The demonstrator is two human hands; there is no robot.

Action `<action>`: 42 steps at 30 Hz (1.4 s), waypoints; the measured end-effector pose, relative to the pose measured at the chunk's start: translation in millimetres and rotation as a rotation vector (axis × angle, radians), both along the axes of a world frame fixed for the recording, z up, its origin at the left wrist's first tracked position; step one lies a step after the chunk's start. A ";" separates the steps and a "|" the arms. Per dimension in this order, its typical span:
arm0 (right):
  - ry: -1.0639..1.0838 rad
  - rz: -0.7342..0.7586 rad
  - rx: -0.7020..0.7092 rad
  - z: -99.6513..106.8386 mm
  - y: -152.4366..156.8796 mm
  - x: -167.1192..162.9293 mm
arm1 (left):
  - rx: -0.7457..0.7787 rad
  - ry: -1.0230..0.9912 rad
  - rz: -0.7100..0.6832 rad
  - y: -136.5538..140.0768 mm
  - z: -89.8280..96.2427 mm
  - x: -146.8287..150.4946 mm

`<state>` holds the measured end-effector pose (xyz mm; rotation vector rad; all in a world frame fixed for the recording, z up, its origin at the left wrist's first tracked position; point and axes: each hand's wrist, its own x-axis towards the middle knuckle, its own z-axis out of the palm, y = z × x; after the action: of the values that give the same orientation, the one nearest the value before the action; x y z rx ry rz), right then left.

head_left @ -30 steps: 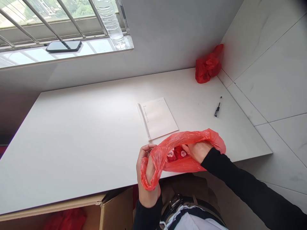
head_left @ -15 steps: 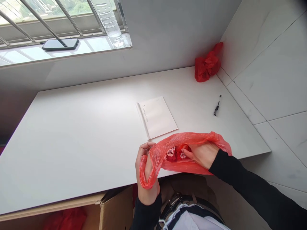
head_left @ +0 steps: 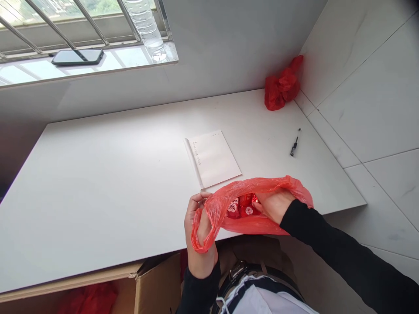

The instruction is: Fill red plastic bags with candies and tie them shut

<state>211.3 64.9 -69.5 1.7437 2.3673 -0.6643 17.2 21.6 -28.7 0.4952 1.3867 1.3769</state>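
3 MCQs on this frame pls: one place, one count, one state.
1. Where does the pen lie?
A. on the windowsill
B. on the table, right of the paper
C. in the cardboard box

2. How many red plastic bags are on or over the table?
A. one
B. two
C. four

3. What is the right hand doing?
A. reaching inside the open red bag
B. resting flat on the paper
C. holding the phone

Answers:
1. B: the pen sits on the table, right of the paper.
2. B: the open red bag in the hands, a crumpled bag in the far corner.
3. A: the left hand holds the handle, the right is in the mouth.
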 end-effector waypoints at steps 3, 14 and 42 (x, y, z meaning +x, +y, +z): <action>-0.039 0.011 -0.031 3.4 1.6 -0.5 | 0.001 -0.007 -0.006 0.6 -1.4 0.6; -0.043 -0.027 0.000 12.8 4.6 -1.2 | 0.007 0.010 -0.026 -2.4 0.0 -1.9; 0.273 0.152 -0.075 15.8 0.6 -14.7 | -0.058 0.011 -0.042 0.1 -3.6 -2.8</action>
<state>196.6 65.5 -53.7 1.5082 2.5779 -1.0094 14.4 21.7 -32.3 0.4913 1.4134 1.2986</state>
